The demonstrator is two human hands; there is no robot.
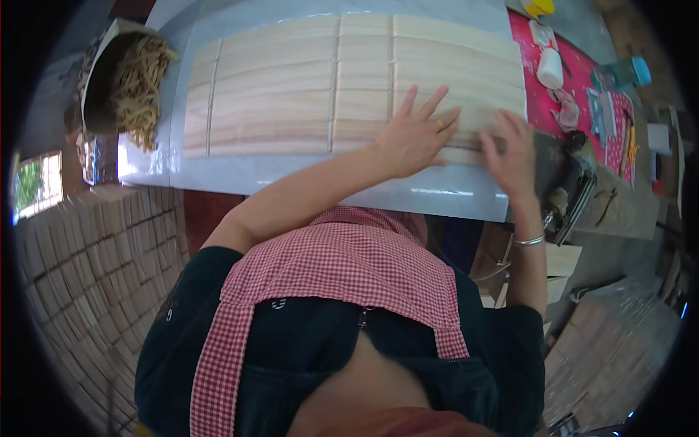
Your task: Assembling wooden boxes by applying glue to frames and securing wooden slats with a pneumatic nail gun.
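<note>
A pale wooden panel [277, 80] is laid flat on the bench [291, 171]. It is already crossed by 3 thin lines [334, 95]; none is seen on its right part, and what is left there cannot be told. The left hand [419, 142] is spread, palm down, over the panel's right half. The right hand [513, 164] is blurred at the panel's near right corner; whether anything is pinched cannot be told. Tan strips [138, 95] are heaped left of the panel.
</note>
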